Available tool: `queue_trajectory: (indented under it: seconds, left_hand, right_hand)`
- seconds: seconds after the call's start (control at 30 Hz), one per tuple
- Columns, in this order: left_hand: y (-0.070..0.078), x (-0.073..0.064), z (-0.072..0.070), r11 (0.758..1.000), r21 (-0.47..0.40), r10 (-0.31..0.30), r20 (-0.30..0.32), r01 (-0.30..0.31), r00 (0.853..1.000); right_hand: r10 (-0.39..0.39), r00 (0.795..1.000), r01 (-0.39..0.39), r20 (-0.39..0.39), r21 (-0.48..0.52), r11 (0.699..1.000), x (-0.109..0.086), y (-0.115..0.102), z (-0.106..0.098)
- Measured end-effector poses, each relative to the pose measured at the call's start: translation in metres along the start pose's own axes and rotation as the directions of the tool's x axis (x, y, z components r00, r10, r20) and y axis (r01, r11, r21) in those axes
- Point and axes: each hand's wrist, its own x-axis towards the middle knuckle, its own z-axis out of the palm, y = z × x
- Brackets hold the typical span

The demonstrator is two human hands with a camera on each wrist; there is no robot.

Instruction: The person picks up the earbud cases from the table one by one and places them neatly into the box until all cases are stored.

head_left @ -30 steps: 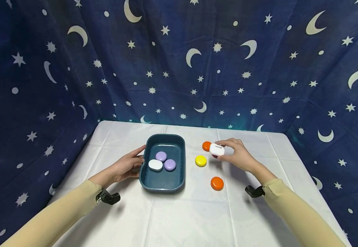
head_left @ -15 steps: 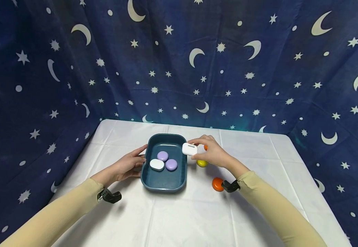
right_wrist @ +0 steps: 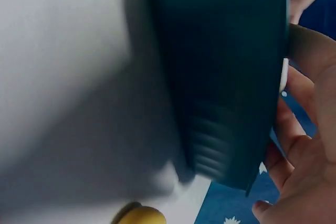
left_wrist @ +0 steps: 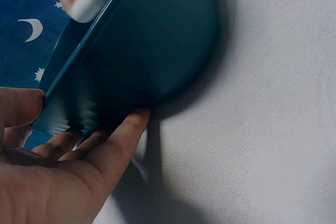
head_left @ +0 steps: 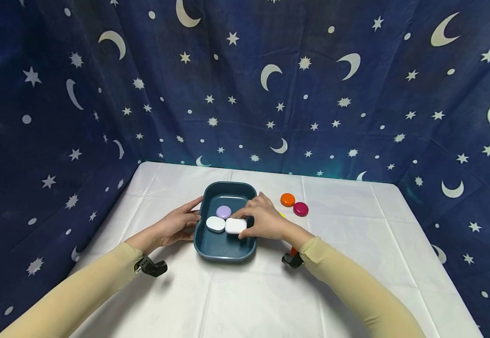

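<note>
In the head view my right hand (head_left: 266, 221) pinches a white earbud case (head_left: 236, 226) between thumb and fingers, low inside the dark teal tray (head_left: 224, 255). Left of that case lies another white rounded case (head_left: 215, 224), with a glossy lilac disc (head_left: 223, 212) behind it. The second lilac disc is hidden. Against the tray's left side rests my left hand (head_left: 173, 228), fingers spread. In the left wrist view its fingertips (left_wrist: 137, 116) touch the tray's outer wall (left_wrist: 157, 35). The right wrist view shows the tray's wall (right_wrist: 226, 77) beside my right fingers.
Right of the tray lie an orange disc (head_left: 287, 200) and a crimson disc (head_left: 300, 209) on the white-covered table (head_left: 354, 225). My right hand mostly hides a yellow disc (right_wrist: 143, 216); another orange disc (head_left: 293, 251) shows partly behind the wrist. A starry curtain (head_left: 245, 94) surrounds the table.
My right hand has carried the white earbud case leftward from beside the orange disc and down into the tray. The crimson disc has come into view. My left hand stays at the tray.
</note>
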Motion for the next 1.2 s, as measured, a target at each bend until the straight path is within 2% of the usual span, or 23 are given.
queue_trajectory:
  seconds: [0.27,0.53,0.63,0.77,0.93,1.2]
  left_hand:
    - [0.001,-0.001,0.001,1.000,0.007,-0.003,-0.001,0.003,1.000]
    - [0.002,-0.001,0.001,1.000,-0.004,-0.005,0.000,0.005,1.000]
    - [0.002,0.000,0.002,1.000,-0.004,-0.007,-0.002,0.007,1.000]
    - [0.001,0.000,0.003,1.000,-0.004,-0.005,-0.005,0.005,1.000]
    - [0.001,-0.001,0.003,1.000,-0.006,-0.001,-0.005,0.001,1.000]
    - [0.000,-0.003,0.002,1.000,-0.013,0.003,0.013,-0.003,1.000]
  right_hand:
    - [-0.021,0.997,0.027,0.069,-0.086,0.996,0.002,-0.002,0.012]
    - [0.009,0.996,-0.002,0.086,-0.085,0.996,0.002,-0.006,0.014]
    - [0.006,0.999,-0.003,0.049,-0.065,0.998,0.001,-0.004,0.011]
    - [0.024,0.999,-0.024,-0.043,-0.013,1.000,-0.004,0.002,-0.003]
    - [0.117,0.986,-0.107,-0.116,0.089,0.990,-0.017,0.015,-0.025]
    - [0.235,0.959,-0.207,-0.155,0.178,0.962,-0.040,0.038,-0.054]
